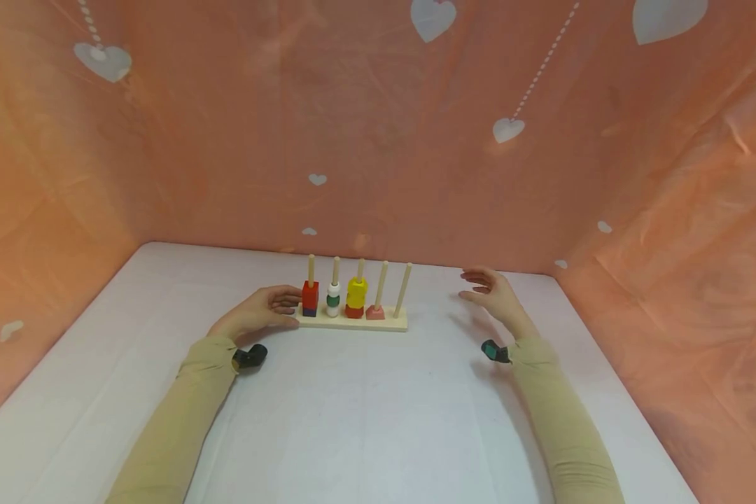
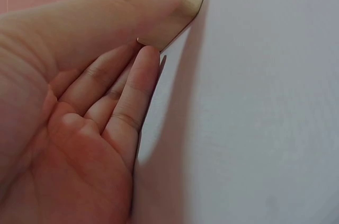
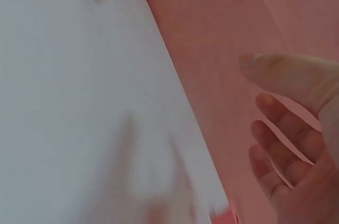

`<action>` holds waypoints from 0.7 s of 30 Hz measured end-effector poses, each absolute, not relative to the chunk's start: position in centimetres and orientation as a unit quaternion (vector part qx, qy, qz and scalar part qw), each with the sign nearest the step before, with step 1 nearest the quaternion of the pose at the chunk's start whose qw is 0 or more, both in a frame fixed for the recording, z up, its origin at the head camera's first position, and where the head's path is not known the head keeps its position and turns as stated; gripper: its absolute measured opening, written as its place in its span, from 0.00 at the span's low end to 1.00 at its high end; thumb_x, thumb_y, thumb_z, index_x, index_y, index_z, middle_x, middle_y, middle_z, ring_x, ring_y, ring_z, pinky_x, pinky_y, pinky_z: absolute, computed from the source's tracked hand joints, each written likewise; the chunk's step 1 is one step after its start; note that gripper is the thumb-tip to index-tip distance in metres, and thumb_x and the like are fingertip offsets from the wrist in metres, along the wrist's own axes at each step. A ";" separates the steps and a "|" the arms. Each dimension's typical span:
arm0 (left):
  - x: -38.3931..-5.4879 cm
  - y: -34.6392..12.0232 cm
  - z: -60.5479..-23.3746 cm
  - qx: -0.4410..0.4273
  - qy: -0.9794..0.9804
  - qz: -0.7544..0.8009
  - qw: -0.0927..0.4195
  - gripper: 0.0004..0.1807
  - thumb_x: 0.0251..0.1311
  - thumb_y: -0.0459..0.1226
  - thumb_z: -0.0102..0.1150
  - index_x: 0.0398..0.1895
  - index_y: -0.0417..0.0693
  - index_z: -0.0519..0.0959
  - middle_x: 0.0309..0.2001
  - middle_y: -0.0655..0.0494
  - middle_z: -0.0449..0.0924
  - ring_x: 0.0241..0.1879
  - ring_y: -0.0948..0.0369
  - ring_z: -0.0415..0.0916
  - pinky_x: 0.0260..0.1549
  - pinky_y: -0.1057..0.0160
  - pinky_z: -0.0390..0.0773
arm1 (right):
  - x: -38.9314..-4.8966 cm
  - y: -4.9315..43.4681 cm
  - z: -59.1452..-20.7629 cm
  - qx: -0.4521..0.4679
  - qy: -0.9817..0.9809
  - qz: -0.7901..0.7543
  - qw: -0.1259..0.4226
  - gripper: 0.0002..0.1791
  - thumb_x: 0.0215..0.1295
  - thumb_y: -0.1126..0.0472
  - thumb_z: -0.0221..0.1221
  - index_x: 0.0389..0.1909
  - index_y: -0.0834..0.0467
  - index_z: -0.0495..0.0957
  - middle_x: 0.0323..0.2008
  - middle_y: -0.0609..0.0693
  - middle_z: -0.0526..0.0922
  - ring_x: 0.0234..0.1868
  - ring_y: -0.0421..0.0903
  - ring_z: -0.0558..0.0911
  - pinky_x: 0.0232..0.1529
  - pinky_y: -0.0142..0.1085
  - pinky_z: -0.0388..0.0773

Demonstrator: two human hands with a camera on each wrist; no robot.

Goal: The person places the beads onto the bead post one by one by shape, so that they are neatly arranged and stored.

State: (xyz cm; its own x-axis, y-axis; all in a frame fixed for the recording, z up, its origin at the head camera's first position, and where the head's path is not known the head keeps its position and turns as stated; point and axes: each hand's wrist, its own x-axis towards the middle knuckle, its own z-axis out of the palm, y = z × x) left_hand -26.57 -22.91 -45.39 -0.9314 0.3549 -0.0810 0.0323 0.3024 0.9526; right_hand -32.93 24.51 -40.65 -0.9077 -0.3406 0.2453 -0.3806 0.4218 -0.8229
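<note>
A wooden peg stand (image 1: 353,324) with several upright pegs sits towards the back of the table. From the left, its pegs carry red blocks (image 1: 311,294) over a dark blue one, white and green beads (image 1: 333,300), yellow pieces (image 1: 356,292) over red, and a pinkish-red piece (image 1: 375,313); the rightmost peg (image 1: 403,290) is bare. My left hand (image 1: 267,308) is at the stand's left end, fingers loosely extended. In the left wrist view its thumb (image 2: 132,9) overlaps the wooden end. Off to the stand's right, my right hand (image 1: 493,297) hovers with relaxed, spread fingers, holding nothing.
A white cloth (image 1: 365,420) covers the table. Orange-pink sheeting (image 1: 365,126) with white hearts rises behind it and along both sides. Each wrist carries a small dark camera, one at the left sleeve (image 1: 208,357) and one at the right.
</note>
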 end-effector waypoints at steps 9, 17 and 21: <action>-26.5 -22.9 -45.4 0.113 0.787 0.590 0.139 0.38 0.51 0.33 0.70 0.66 0.41 0.64 0.63 0.43 0.67 0.61 0.47 0.66 0.61 0.50 0.67 | -34.4 29.6 -41.5 0.124 -0.881 0.454 0.048 0.31 0.60 0.60 0.65 0.62 0.65 0.66 0.61 0.63 0.69 0.65 0.58 0.65 0.64 0.53 0.61; -26.5 -22.9 -45.7 0.112 0.780 0.599 0.140 0.38 0.51 0.33 0.71 0.66 0.41 0.64 0.64 0.43 0.67 0.61 0.47 0.66 0.61 0.50 0.66 | -35.4 30.0 -42.2 0.093 -0.892 0.442 0.031 0.29 0.62 0.61 0.64 0.62 0.66 0.67 0.62 0.64 0.69 0.65 0.61 0.64 0.64 0.53 0.62; -26.5 -22.7 -45.7 0.112 0.777 0.603 0.140 0.38 0.51 0.33 0.71 0.66 0.42 0.64 0.64 0.43 0.67 0.62 0.47 0.66 0.61 0.50 0.66 | -36.1 29.9 -42.6 0.095 -0.893 0.440 0.031 0.27 0.62 0.65 0.63 0.60 0.68 0.68 0.60 0.66 0.70 0.64 0.62 0.65 0.62 0.52 0.64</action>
State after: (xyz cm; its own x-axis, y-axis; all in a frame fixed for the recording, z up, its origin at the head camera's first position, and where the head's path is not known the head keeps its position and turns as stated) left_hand -26.49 -22.74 -45.67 -0.9357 0.3427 -0.0836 0.0044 0.2484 0.9687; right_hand -36.11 29.86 -42.64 -0.9801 -0.1416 0.1388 -0.1964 0.5954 -0.7791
